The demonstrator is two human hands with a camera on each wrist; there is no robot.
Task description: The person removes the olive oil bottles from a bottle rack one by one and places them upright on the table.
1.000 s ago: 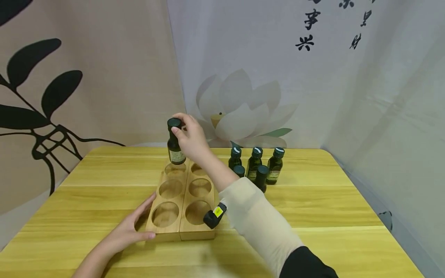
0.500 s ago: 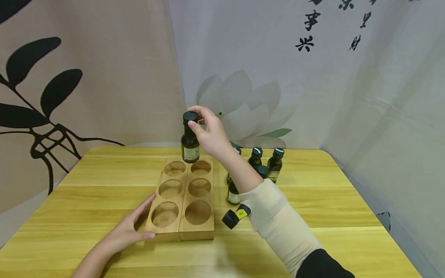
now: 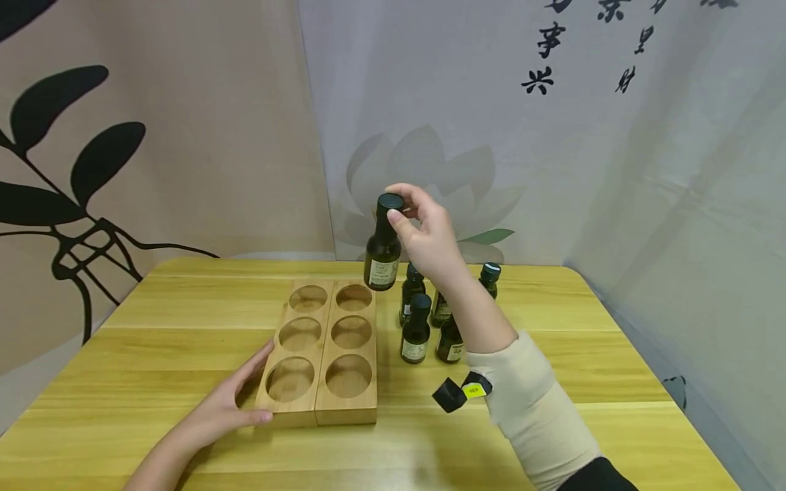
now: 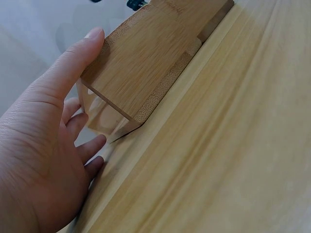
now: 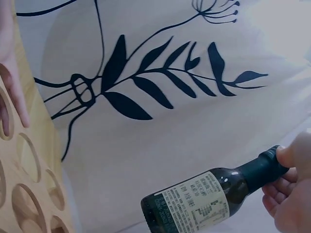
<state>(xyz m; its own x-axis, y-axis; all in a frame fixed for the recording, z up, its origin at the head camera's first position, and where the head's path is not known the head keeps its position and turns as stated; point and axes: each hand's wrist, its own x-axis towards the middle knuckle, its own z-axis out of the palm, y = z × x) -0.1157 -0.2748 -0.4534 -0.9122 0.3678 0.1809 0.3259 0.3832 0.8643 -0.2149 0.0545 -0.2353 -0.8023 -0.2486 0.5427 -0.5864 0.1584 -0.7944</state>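
Note:
My right hand (image 3: 426, 239) pinches a small dark glass bottle (image 3: 382, 256) by its capped neck, with fingers and thumb near the cap. The bottle hangs almost upright above the back right of a wooden bottle rack (image 3: 346, 415); its pale printed label (image 5: 197, 201) shows in the right wrist view. Two blocks side by side make up the rack, with several round holes that hold nothing. My left hand (image 3: 224, 406) lies at the rack's left side, thumb near the front corner. In the left wrist view its fingers (image 4: 90, 148) are spread and loosely bent beside the wood.
Several matching bottles stand right of the rack, among them a front bottle (image 3: 415, 335) and a back right one (image 3: 490, 272). My right forearm partly covers some of them. The wooden table (image 3: 184, 307) ends at a printed cloth backdrop (image 3: 245, 136).
My right hand has carried the bottle rightward, from above the rack's back left hole to past its back right corner. My left hand and the rack have stayed put.

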